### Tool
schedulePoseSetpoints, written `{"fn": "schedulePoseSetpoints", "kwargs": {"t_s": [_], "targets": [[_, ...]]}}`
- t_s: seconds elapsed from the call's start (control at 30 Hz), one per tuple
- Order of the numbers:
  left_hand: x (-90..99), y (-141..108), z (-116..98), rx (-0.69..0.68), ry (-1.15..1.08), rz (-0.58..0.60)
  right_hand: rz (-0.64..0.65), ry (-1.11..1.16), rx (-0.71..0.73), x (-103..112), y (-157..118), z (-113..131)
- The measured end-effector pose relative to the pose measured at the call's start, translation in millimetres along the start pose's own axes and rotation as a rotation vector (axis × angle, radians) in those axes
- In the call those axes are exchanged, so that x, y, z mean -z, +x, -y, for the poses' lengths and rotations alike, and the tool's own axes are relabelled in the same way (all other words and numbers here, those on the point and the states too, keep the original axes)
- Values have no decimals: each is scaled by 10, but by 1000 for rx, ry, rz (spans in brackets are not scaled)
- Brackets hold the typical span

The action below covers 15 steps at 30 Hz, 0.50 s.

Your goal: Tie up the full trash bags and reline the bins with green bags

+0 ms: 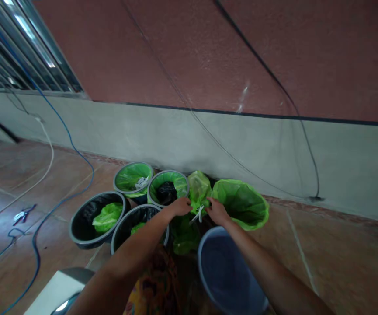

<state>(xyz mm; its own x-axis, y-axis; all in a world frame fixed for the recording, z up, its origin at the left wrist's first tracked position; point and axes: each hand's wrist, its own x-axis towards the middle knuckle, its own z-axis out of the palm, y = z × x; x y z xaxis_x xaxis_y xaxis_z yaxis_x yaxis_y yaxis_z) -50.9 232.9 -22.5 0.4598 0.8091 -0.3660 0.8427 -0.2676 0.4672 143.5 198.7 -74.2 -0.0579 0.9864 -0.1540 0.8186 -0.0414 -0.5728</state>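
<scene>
My left hand [181, 206] and my right hand [217, 211] are on either side of the gathered neck of a green plastic bag [199, 186]. Both hands look closed, fingers pinching the bag's plastic. White string [199, 213] is wrapped round the neck, its loose ends sticking out toward me. More green plastic hangs below, partly in shadow. Just right of my right hand stands a bin lined with a green bag [239, 203], its mouth open. Under my right forearm is a blue-grey bucket [228, 271], partly covered by the arm.
Left of the bag are several lined bins, among them a black-lined bin [80, 223] and a green-lined bin [133, 171]. A blue hose [59, 203] and keys [23, 215] lie on the tiled floor. Behind rises a wall [162, 131] with hanging cables. A white object [57, 291] is at lower left.
</scene>
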Motion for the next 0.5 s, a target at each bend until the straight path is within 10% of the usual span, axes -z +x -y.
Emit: {"fn": "schedulePoseSetpoints", "kwargs": {"t_s": [0.2, 0.5], "targets": [[124, -184, 328, 109, -420, -57, 206, -137, 13, -278, -147, 55], [-487, -609, 830, 215, -909, -124, 536, -293, 143, -1206, -305, 346]]}}
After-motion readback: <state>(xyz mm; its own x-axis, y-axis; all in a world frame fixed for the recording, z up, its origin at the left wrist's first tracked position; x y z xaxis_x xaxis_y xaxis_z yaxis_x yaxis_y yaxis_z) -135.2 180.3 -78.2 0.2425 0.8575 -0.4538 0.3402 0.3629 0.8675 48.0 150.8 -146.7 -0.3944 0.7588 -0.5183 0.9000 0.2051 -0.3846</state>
